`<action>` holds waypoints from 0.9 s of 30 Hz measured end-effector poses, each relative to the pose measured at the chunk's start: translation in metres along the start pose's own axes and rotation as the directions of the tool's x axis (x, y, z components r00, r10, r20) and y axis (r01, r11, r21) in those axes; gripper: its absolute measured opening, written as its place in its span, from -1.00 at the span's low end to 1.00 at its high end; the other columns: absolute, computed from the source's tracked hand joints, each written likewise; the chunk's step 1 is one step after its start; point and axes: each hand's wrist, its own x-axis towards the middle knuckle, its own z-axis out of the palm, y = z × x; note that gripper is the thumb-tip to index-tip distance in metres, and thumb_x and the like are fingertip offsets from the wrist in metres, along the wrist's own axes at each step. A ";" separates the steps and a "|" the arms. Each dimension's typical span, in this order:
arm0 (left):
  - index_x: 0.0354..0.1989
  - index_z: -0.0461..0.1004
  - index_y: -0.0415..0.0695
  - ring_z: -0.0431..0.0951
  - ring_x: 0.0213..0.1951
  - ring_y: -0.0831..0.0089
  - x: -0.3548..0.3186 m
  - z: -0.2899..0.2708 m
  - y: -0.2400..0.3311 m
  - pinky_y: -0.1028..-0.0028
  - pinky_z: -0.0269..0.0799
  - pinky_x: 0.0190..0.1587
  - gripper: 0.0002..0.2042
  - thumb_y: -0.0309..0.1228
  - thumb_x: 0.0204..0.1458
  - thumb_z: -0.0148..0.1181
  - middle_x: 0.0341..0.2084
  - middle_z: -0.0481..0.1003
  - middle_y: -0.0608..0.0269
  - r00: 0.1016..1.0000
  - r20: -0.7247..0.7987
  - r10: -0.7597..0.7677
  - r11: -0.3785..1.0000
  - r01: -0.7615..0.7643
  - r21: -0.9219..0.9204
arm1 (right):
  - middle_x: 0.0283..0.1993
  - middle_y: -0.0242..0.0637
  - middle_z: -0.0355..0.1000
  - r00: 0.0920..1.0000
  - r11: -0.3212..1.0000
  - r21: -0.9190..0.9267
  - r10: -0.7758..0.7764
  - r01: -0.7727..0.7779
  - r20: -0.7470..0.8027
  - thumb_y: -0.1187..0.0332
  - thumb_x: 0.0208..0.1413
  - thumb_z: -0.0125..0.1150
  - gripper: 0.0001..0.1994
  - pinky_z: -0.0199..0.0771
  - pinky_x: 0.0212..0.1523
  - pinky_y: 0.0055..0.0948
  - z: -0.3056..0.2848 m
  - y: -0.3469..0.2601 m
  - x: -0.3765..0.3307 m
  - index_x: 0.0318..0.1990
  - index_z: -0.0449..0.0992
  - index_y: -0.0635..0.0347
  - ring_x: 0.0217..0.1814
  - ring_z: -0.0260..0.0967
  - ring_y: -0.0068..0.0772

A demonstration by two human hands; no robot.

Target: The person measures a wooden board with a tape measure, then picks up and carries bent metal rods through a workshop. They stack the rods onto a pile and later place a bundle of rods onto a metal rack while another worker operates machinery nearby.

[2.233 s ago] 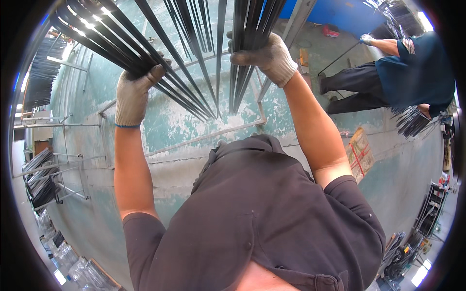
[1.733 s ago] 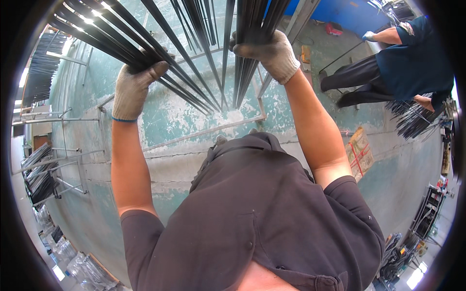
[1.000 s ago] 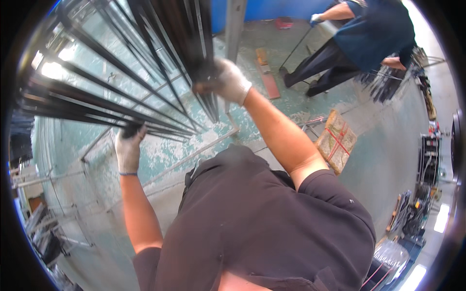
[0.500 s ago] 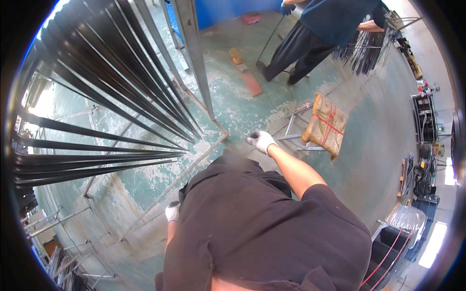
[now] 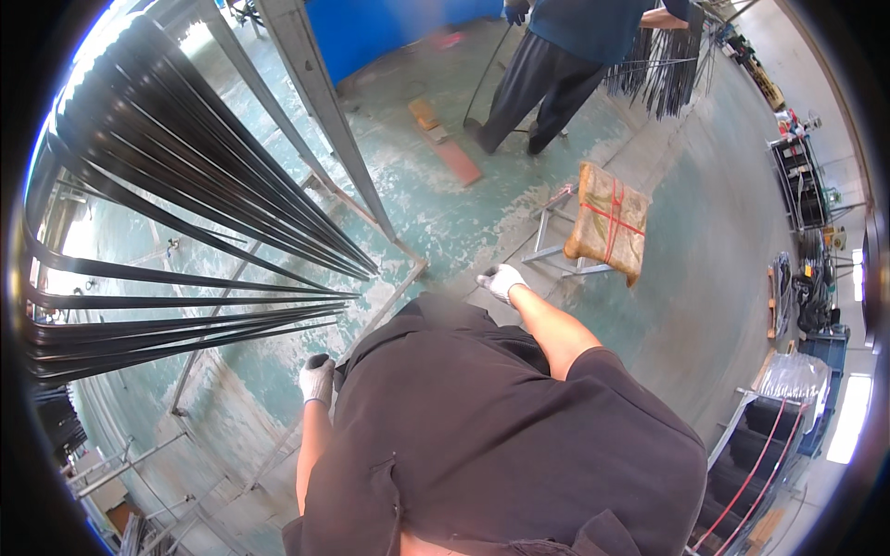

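My left hand (image 5: pixel 317 378), in a white glove with dark finger ends, is beside my left hip. Its fingers are drawn together, and I see nothing in them. In front of my body on the right, my right hand (image 5: pixel 502 281) wears the same kind of glove. Its fingers are curled in with nothing visible between them. Nearest to the left hand are the lower ends of long black strips (image 5: pixel 195 329), which hang curved in a bundle. Beyond the right hand stands a stool with a padded seat (image 5: pixel 607 227) bound with red cord.
A metal frame post (image 5: pixel 334 120) rises ahead on the left. Past it, a person in a dark blue top (image 5: pixel 579 32) stands near hanging thin strips (image 5: pixel 663 74). A reddish board (image 5: pixel 452 162) lies on the green floor. Racks with black items (image 5: pixel 765 449) line the right side.
My left hand has come forward and up from beside my hip. The right hand has shifted slightly. The stool, post and person appear farther left as my view turns.
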 end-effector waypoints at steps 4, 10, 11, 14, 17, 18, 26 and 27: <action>-0.06 0.67 -0.30 0.71 -0.14 0.28 -0.003 0.005 0.009 0.36 0.59 -0.01 -0.74 -0.53 0.07 0.28 -0.19 0.72 0.04 0.998 0.056 0.032 0.989 -0.039 0.146 | 0.15 0.00 0.64 1.000 1.000 -0.006 -0.014 0.014 0.007 -0.04 0.18 0.39 -0.46 0.50 0.29 -0.19 0.005 -0.010 -0.015 0.14 0.68 0.19 0.25 0.57 -0.05; -0.07 0.69 -0.27 0.72 -0.14 0.31 -0.007 0.004 -0.010 0.34 0.58 0.00 -0.72 -0.38 0.20 0.15 -0.22 0.74 0.01 0.971 0.189 0.149 0.939 -0.199 0.279 | 0.08 -0.01 0.67 1.000 1.000 -0.012 -0.016 0.015 -0.018 -0.05 0.17 0.41 -0.49 0.54 0.23 -0.17 0.020 0.024 -0.011 0.06 0.71 0.19 0.18 0.61 -0.03; -0.09 0.68 -0.29 0.72 -0.15 0.29 -0.003 0.003 -0.018 0.33 0.57 -0.02 -0.72 -0.37 0.21 0.14 -0.22 0.74 -0.01 0.974 0.183 0.137 0.950 -0.181 0.255 | 0.07 -0.01 0.67 1.000 1.000 -0.027 0.004 -0.004 -0.015 -0.05 0.17 0.41 -0.50 0.55 0.23 -0.17 0.021 0.024 -0.012 0.05 0.72 0.19 0.17 0.61 -0.03; -0.11 0.68 -0.30 0.72 -0.16 0.26 -0.004 0.003 -0.030 0.32 0.57 -0.04 -0.72 -0.37 0.21 0.15 -0.23 0.73 -0.03 0.973 0.170 0.153 0.967 -0.183 0.177 | 0.06 -0.02 0.68 0.999 0.997 -0.058 0.043 -0.043 -0.005 -0.04 0.17 0.41 -0.52 0.56 0.21 -0.18 0.019 0.021 -0.017 0.02 0.73 0.18 0.15 0.62 -0.05; -0.11 0.68 -0.32 0.72 -0.17 0.24 -0.002 0.004 -0.031 0.30 0.57 -0.06 -0.72 -0.37 0.20 0.16 -0.22 0.73 -0.04 0.986 0.140 0.086 0.986 -0.105 0.131 | 0.07 -0.01 0.67 0.999 0.999 -0.041 0.035 -0.035 0.001 -0.04 0.18 0.40 -0.52 0.55 0.22 -0.18 0.019 0.021 -0.015 0.02 0.73 0.18 0.16 0.62 -0.05; -0.11 0.68 -0.33 0.72 -0.17 0.23 -0.001 0.003 -0.030 0.31 0.58 -0.06 -0.71 -0.37 0.19 0.16 -0.23 0.73 -0.05 0.985 0.150 0.089 0.978 -0.115 0.173 | 0.07 0.00 0.67 1.000 0.999 -0.028 0.026 -0.026 -0.001 -0.04 0.18 0.40 -0.52 0.55 0.22 -0.17 0.021 0.022 -0.013 0.03 0.73 0.18 0.16 0.62 -0.05; -0.13 0.74 -0.20 0.74 -0.15 0.18 0.011 0.002 -0.045 0.29 0.59 -0.03 -0.70 -0.32 0.13 0.16 -0.27 0.73 -0.05 0.975 0.142 0.168 0.910 -0.209 0.358 | 0.13 0.00 0.64 1.000 1.000 -0.008 0.018 -0.017 0.025 -0.03 0.19 0.38 -0.49 0.51 0.28 -0.19 0.017 0.003 -0.017 0.10 0.69 0.19 0.23 0.58 -0.04; -0.13 0.75 -0.19 0.74 -0.15 0.17 0.014 0.003 -0.049 0.29 0.59 -0.02 -0.70 -0.32 0.14 0.16 -0.27 0.73 -0.05 0.977 0.136 0.161 0.922 -0.199 0.334 | 0.18 0.00 0.62 0.998 1.000 -0.016 0.026 -0.025 0.052 -0.04 0.21 0.36 -0.47 0.49 0.32 -0.18 0.015 0.001 -0.018 0.15 0.66 0.19 0.28 0.55 -0.03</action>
